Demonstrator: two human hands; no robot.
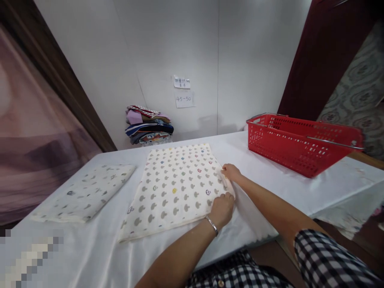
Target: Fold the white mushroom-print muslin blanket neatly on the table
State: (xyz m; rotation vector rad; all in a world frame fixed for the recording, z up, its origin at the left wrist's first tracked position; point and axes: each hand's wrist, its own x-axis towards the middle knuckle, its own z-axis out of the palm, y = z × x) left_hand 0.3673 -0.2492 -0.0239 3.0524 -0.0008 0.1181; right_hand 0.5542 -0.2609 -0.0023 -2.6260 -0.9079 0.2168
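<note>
A cream cloth printed with small mushroom shapes lies folded flat in the middle of the white table. My left hand, with a silver bracelet on the wrist, has its fingers curled over the cloth's near right corner. My right hand pinches the same right edge a little farther back. Both hands grip the cloth's right side.
A second folded cream cloth with sparse prints lies at the left. A stack of folded coloured clothes stands against the back wall. A red plastic basket sits at the right. Two paper notes hang on the wall.
</note>
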